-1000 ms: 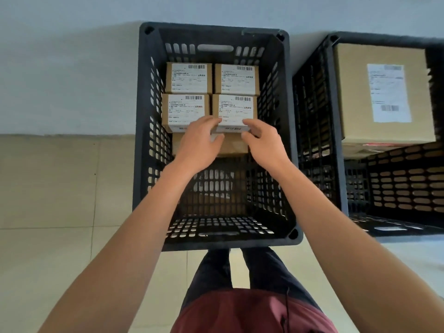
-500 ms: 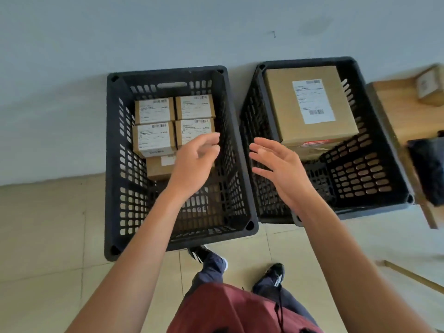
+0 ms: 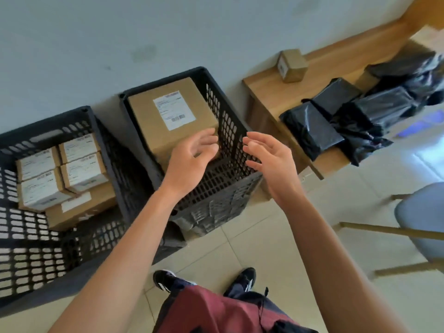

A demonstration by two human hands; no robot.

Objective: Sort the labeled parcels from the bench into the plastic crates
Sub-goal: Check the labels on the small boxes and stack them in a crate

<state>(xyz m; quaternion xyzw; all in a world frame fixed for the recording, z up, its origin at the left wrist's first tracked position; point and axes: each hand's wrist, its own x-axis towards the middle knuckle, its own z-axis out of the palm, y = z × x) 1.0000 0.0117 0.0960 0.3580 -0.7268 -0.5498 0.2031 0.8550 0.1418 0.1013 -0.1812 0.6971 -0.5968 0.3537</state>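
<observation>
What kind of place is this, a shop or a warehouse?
Probably a small parcel-sorting room, not a shop: black plastic crates on a tiled floor hold labeled cardboard boxes, and a wooden bench carries black plastic-wrapped parcels.

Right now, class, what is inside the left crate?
Four small labeled boxes sit on a bigger box in the left crate. Anything beneath them is hidden.
</observation>
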